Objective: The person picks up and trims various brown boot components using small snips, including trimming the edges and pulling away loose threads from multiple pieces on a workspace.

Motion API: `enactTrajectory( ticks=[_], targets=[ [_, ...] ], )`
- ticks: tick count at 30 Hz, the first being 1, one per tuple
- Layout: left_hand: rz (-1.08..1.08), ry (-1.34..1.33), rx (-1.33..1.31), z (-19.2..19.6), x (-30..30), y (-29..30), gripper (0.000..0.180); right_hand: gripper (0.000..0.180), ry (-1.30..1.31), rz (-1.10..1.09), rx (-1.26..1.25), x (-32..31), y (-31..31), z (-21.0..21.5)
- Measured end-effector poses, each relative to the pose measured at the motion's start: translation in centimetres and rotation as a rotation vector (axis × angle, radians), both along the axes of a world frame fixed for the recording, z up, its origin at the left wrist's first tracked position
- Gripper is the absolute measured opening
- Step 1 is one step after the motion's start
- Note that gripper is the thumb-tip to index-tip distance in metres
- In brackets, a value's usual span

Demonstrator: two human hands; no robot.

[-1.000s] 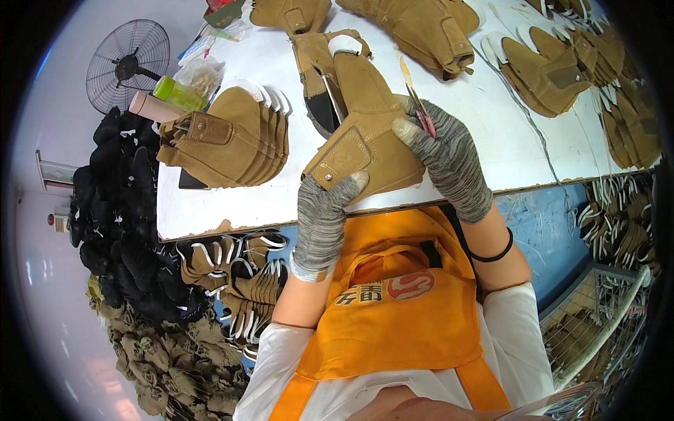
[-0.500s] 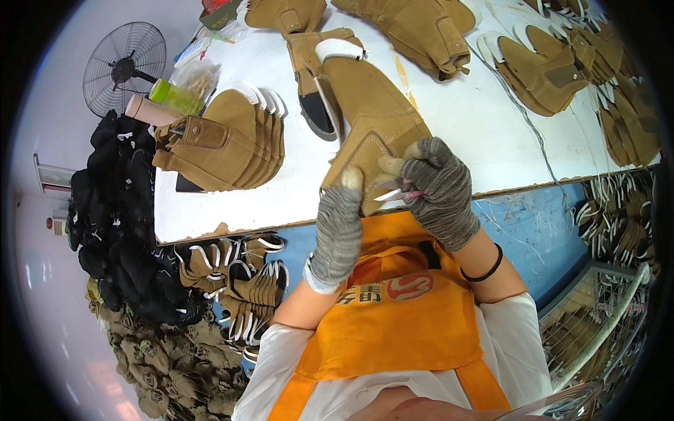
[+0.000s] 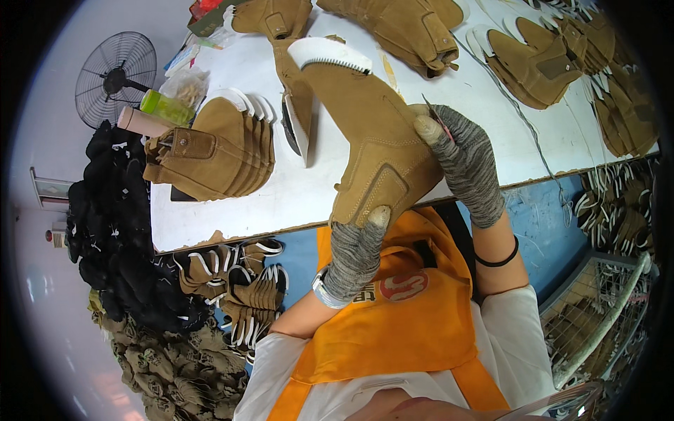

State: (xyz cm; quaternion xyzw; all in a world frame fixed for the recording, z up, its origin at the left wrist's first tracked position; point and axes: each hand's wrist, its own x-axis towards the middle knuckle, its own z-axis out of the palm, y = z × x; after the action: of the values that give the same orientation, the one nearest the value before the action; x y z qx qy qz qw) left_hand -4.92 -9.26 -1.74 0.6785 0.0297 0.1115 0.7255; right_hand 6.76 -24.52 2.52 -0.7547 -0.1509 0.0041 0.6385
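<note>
A tan suede boot upper point(image 3: 372, 147) with a white fleece edge is held up over the white table's point(image 3: 295, 203) front edge. My left hand point(image 3: 354, 252), in a grey knit glove, grips its lower end from below. My right hand point(image 3: 460, 158), also gloved, holds the upper's right side and pinches a small thin tool that sticks up by the fingers. Both thumbs press on the suede.
A stack of tan uppers point(image 3: 217, 151) lies at the table's left, with more tan uppers point(image 3: 554, 56) at the back and right. A fan point(image 3: 116, 74) stands far left. Black pieces point(image 3: 112, 231) and more uppers point(image 3: 246, 288) pile below the table. A wire basket point(image 3: 597, 316) is at right.
The upper has been lifted and turned in my hands, its fleece edge now pointing away. My right hand moved from its top to its right side.
</note>
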Motion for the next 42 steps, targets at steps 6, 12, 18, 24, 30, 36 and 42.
enactTrajectory(
  ticks=[6,12,18,24,30,36,42],
  targets=[
    [0.02,-0.203,0.492,1.0,0.2,1.0,0.037,0.041,-0.264,0.076,-0.08,0.1,0.5,0.9],
    [0.035,-0.23,0.634,0.8,-0.6,2.1,0.051,0.038,-0.229,-0.079,0.027,-0.4,2.0,0.4],
    [0.063,-0.175,0.545,1.9,-1.0,2.2,0.053,0.039,-0.05,0.018,0.27,-0.3,2.3,0.2],
    [0.074,-0.126,0.528,2.2,-0.9,1.9,0.049,0.037,-0.168,0.08,0.021,-0.4,1.3,0.6],
    [0.078,-0.274,0.8,1.9,-1.0,2.9,0.044,0.037,-0.107,0.107,-0.049,-0.9,0.3,0.7],
    [0.078,-0.321,0.912,1.8,-1.2,3.5,0.044,0.045,-0.055,0.162,0.151,-1.0,0.3,0.6],
    [0.017,-0.272,0.633,2.3,-0.6,2.7,0.041,0.043,-0.072,0.126,0.082,-0.9,0.4,0.0]
  ],
)
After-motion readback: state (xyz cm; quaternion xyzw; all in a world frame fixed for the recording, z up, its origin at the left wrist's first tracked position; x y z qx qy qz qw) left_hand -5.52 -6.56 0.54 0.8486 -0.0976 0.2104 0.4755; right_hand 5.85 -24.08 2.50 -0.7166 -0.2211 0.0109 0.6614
